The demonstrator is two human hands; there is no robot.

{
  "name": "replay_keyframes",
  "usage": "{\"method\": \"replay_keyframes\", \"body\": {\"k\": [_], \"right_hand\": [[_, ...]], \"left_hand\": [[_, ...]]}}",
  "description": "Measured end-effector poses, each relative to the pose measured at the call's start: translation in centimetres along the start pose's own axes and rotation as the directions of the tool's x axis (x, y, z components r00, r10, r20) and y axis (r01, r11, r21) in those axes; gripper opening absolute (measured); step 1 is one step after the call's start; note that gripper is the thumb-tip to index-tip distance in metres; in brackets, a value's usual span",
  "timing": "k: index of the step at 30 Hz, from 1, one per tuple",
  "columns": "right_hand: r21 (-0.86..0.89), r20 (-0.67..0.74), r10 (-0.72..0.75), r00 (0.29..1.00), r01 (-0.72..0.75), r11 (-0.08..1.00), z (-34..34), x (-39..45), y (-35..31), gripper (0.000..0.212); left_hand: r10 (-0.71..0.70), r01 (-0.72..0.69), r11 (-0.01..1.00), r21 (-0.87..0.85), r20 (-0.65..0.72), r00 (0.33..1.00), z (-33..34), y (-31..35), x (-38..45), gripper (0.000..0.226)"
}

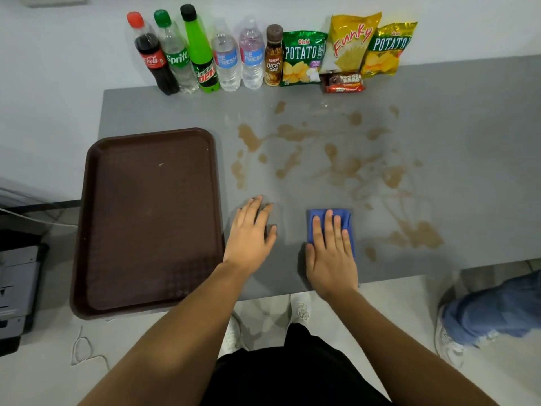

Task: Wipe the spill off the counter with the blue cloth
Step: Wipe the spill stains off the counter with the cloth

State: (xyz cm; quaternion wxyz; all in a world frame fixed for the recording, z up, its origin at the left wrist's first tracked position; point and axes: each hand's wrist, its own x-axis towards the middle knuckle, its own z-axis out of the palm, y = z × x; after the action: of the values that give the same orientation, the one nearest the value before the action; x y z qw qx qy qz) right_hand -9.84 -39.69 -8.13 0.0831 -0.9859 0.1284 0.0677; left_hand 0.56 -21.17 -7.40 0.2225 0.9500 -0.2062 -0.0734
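Observation:
A folded blue cloth lies on the grey counter near its front edge. My right hand presses flat on top of it, fingers together, covering most of it. My left hand rests palm down on the bare counter just left of the cloth, fingers spread, holding nothing. A brown spill spreads in blotches and streaks across the counter's middle and right, beyond and to the right of the cloth, with a large patch near the front right.
A dark brown tray lies at the left, overhanging the front edge. Several drink bottles and snack bags line the back wall. Another person's leg and shoe stand at the right; a dark case is left.

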Motion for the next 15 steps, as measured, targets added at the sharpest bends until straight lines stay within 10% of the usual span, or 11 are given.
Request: {"method": "replay_keyframes", "body": {"k": [7,15], "right_hand": [[0.034,0.008,-0.205,0.979,0.204,0.978,-0.6,2.8,-0.6,0.066],[0.112,-0.023,-0.076,0.997,0.078,0.991,-2.1,7.2,3.2,0.064]], "left_hand": [[-0.041,0.03,0.992,0.122,0.086,0.995,1.9,-0.2,-0.1,0.069],[-0.034,0.022,0.978,0.208,0.056,0.998,2.4,-0.4,-0.3,0.068]]}}
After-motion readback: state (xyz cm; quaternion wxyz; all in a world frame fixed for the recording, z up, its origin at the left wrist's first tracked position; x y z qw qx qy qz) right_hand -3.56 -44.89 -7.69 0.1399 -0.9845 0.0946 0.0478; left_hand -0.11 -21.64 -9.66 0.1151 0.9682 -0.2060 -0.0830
